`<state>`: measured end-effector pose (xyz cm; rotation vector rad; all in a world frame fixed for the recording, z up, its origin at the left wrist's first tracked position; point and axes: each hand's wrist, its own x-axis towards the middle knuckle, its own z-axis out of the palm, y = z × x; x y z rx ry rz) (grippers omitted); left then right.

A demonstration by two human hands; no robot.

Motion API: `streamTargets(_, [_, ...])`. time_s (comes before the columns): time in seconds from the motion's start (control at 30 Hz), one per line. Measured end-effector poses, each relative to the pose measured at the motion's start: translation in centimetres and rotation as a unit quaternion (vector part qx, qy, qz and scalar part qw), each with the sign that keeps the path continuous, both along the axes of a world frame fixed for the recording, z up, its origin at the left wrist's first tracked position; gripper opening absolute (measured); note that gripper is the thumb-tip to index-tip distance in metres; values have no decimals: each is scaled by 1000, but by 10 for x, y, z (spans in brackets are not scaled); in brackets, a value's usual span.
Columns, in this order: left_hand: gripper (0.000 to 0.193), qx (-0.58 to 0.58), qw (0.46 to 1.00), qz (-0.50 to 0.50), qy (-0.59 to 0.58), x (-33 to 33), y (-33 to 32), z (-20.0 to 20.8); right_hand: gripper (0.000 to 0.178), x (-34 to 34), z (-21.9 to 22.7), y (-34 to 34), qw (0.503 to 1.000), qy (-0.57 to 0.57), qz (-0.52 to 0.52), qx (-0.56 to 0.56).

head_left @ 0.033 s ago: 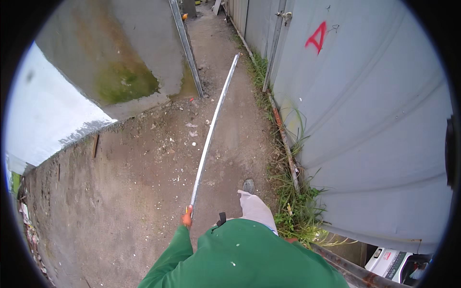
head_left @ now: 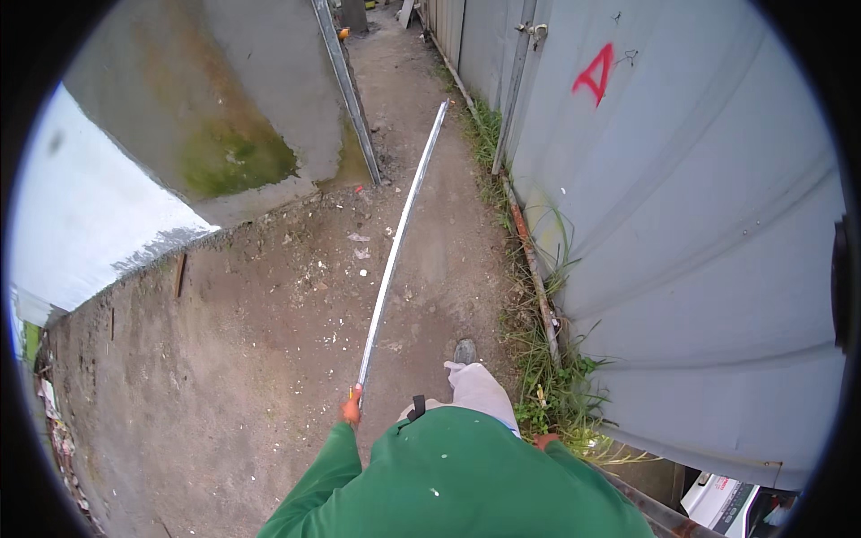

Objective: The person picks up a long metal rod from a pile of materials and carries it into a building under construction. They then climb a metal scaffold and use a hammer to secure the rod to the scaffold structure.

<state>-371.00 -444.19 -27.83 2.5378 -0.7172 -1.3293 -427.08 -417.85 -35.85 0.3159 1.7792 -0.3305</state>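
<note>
My left hand [head_left: 351, 408] is closed around the near end of a long, thin, silvery metal bar [head_left: 395, 255]. The bar slants forward and a little to the right over the dirt path, and its far end reaches well up the path. A small bit of yellow shows beside the fingers, too small to name. At my right side, only a sliver of my right hand [head_left: 545, 440] appears past the green sleeve. Its fingers are hidden behind my body, close to the grass edge.
A grey metal sheet fence [head_left: 682, 233] runs along the right, with weeds [head_left: 556, 394] and a rusty pipe [head_left: 534, 269] at its foot. A stained concrete wall [head_left: 242, 99] with a metal edge post [head_left: 348, 94] stands front left. A white vehicle [head_left: 717, 502] shows lower right.
A little more of my right hand shows beside the sleeve. My left hand keeps its hold on the metal bar.
</note>
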Motion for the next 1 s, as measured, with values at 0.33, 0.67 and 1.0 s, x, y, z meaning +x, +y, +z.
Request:
streamTargets(0.33, [92, 3, 997, 49, 55, -110, -219, -10, 25, -115, 86, -602, 892, 108, 195, -393])
streamTargets(0.67, [92, 46, 997, 40, 42, -171, -529, -28, 22, -195, -1, -697, 981, -39, 184, -34])
streamTargets(1.0, [84, 45, 995, 12, 83, -202, -833, -6, 33, -210, -20, -885, 886, 72, 432, -151])
